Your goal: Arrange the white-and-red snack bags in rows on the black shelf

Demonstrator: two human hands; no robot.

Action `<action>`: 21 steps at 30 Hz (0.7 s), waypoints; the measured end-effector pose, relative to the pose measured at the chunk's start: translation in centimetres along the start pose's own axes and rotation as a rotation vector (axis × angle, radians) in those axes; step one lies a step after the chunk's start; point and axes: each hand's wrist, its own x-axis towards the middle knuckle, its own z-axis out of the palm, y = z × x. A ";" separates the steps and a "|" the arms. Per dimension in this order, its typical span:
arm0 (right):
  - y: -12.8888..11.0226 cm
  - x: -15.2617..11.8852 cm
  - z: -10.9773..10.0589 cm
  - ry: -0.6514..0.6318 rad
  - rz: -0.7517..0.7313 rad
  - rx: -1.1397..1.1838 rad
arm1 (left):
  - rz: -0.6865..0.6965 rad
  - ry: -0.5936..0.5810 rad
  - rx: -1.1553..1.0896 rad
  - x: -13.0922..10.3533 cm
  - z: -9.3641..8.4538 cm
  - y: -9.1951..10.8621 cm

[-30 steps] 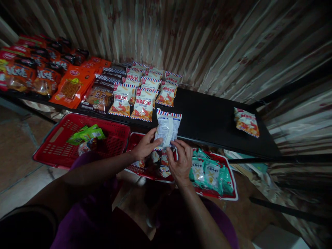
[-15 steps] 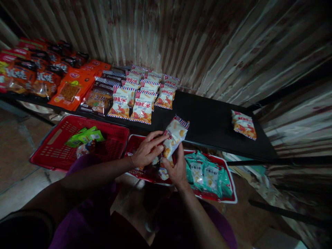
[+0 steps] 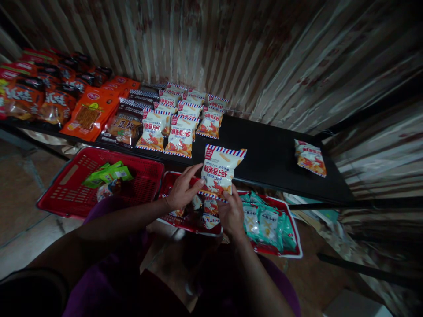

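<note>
A white snack bag (image 3: 218, 172) with striped ends and red lettering is held upright, its printed front facing me, above the middle basket. My right hand (image 3: 231, 213) grips its lower right corner, thumb on the front. At its left edge, my left hand (image 3: 185, 187) touches the bag with the fingertips and thumb. Matching white bags (image 3: 181, 134) stand in rows on the black shelf (image 3: 257, 149), and one more white bag (image 3: 309, 157) lies at the shelf's right end. Below my hands, the middle red basket (image 3: 194, 228) holds more bags, partly hidden by my hands.
Left on the shelf are brown bags (image 3: 122, 125), orange packets (image 3: 87, 112) and orange-black bags (image 3: 24, 99). A red basket (image 3: 145, 174) with green packets (image 3: 110, 173) sits at left. Teal bags (image 3: 269, 224) fill the right basket (image 3: 297, 240). Pleated curtain hangs behind.
The held bag has turned from tilted, its back showing, to nearly upright with its front facing me. My left hand has shifted slightly left, to the bag's edge.
</note>
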 end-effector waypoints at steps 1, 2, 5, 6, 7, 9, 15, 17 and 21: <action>0.2 0.1 0.1 0.020 0.032 0.033 | -0.049 -0.013 -0.068 0.0 0.2 -0.4; 0.3 0.2 0.2 0.034 0.062 0.060 | -0.091 -0.026 -0.139 0.0 0.5 -0.8; -0.2 0.3 0.6 0.058 0.159 0.153 | -0.157 -0.047 -0.304 0.0 1.2 -1.4; -0.4 0.3 0.8 0.061 0.177 0.175 | -0.163 -0.047 -0.339 0.1 1.3 -1.5; -0.7 0.3 0.9 0.062 0.186 0.189 | -0.165 -0.043 -0.364 0.1 1.4 -1.5; -1.1 0.4 1.0 0.057 0.193 0.206 | -0.166 -0.031 -0.402 0.2 1.6 -1.5; -0.8 1.1 1.1 0.058 0.265 0.246 | -0.215 0.029 -0.422 0.9 2.0 -1.2; -0.6 1.3 1.2 0.089 0.285 0.248 | -0.218 0.064 -0.405 1.1 2.1 -1.1; 0.1 1.4 1.4 0.147 0.286 0.236 | -0.183 0.089 -0.268 1.1 2.1 -1.3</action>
